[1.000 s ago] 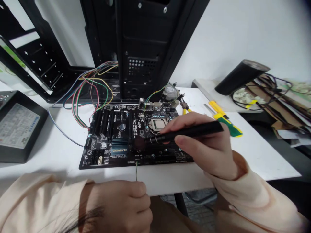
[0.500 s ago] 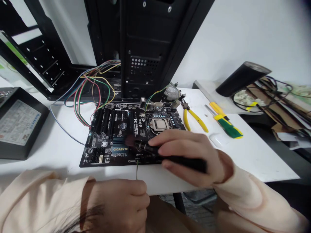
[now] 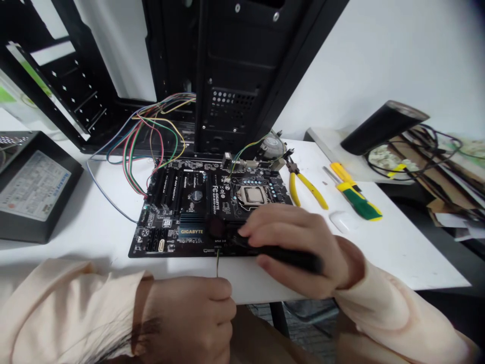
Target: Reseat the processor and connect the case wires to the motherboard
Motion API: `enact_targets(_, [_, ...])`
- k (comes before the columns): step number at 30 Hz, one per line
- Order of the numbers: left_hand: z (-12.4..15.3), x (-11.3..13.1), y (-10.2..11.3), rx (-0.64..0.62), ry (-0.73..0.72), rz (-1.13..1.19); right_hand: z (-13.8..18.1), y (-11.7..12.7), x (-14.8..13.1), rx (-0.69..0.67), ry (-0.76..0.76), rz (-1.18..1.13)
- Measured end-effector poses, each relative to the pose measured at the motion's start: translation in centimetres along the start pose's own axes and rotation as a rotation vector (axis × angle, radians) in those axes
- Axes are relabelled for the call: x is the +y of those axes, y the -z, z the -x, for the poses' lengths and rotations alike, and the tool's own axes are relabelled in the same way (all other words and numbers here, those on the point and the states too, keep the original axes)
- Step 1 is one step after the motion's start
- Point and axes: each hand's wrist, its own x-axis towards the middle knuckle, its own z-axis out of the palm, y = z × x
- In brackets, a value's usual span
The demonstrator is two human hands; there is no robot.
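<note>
A black motherboard lies on the white table, with wires plugged into its left side. My right hand is closed around the black handle of a brush, held over the board's front right part. The brush's dark bristle head is blurred, just right of the blue GIGABYTE heatsink. Behind my fingers the silver processor sits in its socket. In front of the board, my left hand is a closed fist; a thin cable runs from the board's front edge down to it. The cable's other end is hidden.
A black computer case stands behind the board, and a power supply at the left. Yellow-handled pliers, a green and yellow screwdriver and a white mouse-shaped object lie at the right. A black cylinder rests farther back.
The brush head has moved right, from over the heatsink to beside it. My left fist stays by the cable. The whole view has shifted slightly.
</note>
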Motion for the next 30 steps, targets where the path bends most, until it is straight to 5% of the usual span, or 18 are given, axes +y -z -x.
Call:
enact_targets(4, [-0.4,-0.3,0.7,0.022,-0.075,-0.048,0.0,0.3,0.0,0.177,-0.116,-0.017])
enact_targets(10, [-0.6,-0.5,0.9,0.036,-0.103,-0.081,-0.1,0.1,0.6,-0.043,0.013,-0.025])
enact_targets(16, [-1.3,-0.7,1.8,0.045,-0.125,-0.136,0.0,0.5,0.2,0.128,-0.145,0.024])
enact_targets(21, [-1.3,-0.7,1.5,0.040,-0.121,-0.104,-0.3,-0.2,0.4,-0.035,-0.001,0.040])
enact_targets(25, [-1.2,-0.7,1.1,0.048,-0.076,-0.103,-0.2,0.0,0.3,0.032,-0.096,-0.093])
enact_targets(30, [-1.2,-0.9,1.3,0.018,-0.115,-0.083,-0.5,-1.1,0.2,-0.021,-0.021,0.116])
